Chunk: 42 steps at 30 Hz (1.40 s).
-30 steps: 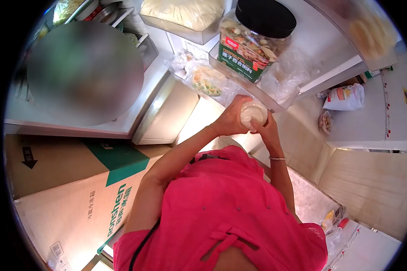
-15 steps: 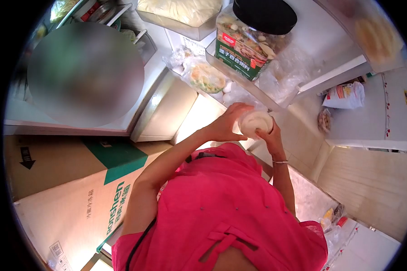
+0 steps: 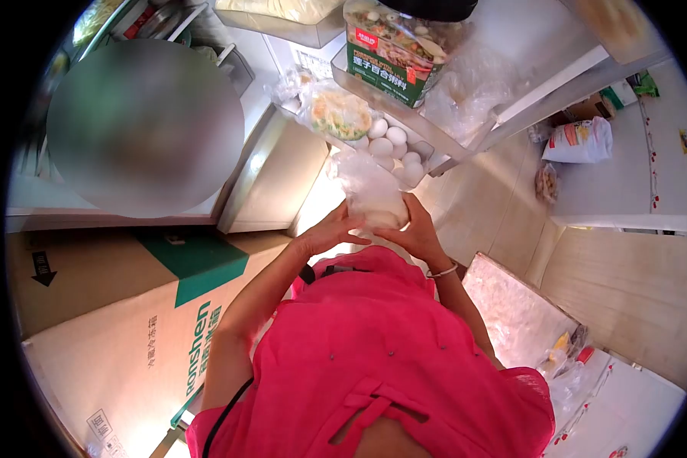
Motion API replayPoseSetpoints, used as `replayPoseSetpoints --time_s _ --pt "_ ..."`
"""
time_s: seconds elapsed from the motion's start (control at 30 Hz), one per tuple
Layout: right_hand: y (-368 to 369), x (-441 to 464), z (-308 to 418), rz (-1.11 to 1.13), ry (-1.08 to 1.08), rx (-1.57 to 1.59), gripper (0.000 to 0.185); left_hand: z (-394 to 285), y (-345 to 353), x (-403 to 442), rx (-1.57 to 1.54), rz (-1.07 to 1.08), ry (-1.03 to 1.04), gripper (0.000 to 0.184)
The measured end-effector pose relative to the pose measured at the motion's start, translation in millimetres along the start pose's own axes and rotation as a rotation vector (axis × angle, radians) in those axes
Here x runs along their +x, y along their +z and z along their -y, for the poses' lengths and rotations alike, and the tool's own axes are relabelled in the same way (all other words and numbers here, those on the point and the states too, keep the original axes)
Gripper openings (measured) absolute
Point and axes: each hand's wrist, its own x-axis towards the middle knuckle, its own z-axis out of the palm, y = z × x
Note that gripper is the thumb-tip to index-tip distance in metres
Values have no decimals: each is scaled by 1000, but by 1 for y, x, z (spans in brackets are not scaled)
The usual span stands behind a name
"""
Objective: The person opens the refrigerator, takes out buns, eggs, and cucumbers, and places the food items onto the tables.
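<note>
A clear plastic bag point(image 3: 370, 183) with something pale and rounded at its bottom is held in front of my waist; what is inside is blurred by the film. My left hand point(image 3: 330, 233) curls round its left side, fingertips on the lower part. On the other side my right hand point(image 3: 420, 233), with a bracelet at the wrist, grips the bag with thumb and fingers. Just beyond are white eggs point(image 3: 389, 141) in a fridge door shelf, beside a bagged yellow and green food point(image 3: 341, 114).
Above the eggs, a tub with a green label point(image 3: 389, 76) and black lid point(image 3: 427, 6) stands in a door shelf. A large cardboard box point(image 3: 114, 328) is at the left. To the right, a white bag point(image 3: 580, 141) lies against a pale surface.
Both hands have moved left and slightly down toward my body with the pale thing. The plastic bag now stands up loosely above it. More eggs show in the door shelf.
</note>
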Motion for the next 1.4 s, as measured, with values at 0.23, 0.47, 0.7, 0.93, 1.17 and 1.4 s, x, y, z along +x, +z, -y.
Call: replayPoseSetpoints --time_s 0.23,0.47,0.7,0.93,1.17,1.4 --pt "26 11 10 -32 -234 -189 68 7 -1 -9 -368 -192 105 60" --pt "23 39 22 89 -278 22 58 -10 -6 -23 -489 -270 375 61" --pt "14 78 38 219 -429 -86 46 -24 -10 -17 -620 -385 453 61" --pt "-8 122 34 15 -209 -152 30 -27 -26 -16 -818 -307 650 76" --pt "-1 142 37 25 -239 -89 33 -30 -42 -24 -844 -296 686 82" --pt "8 137 86 108 -521 -72 49 -39 -55 -40 -610 -264 673 78"
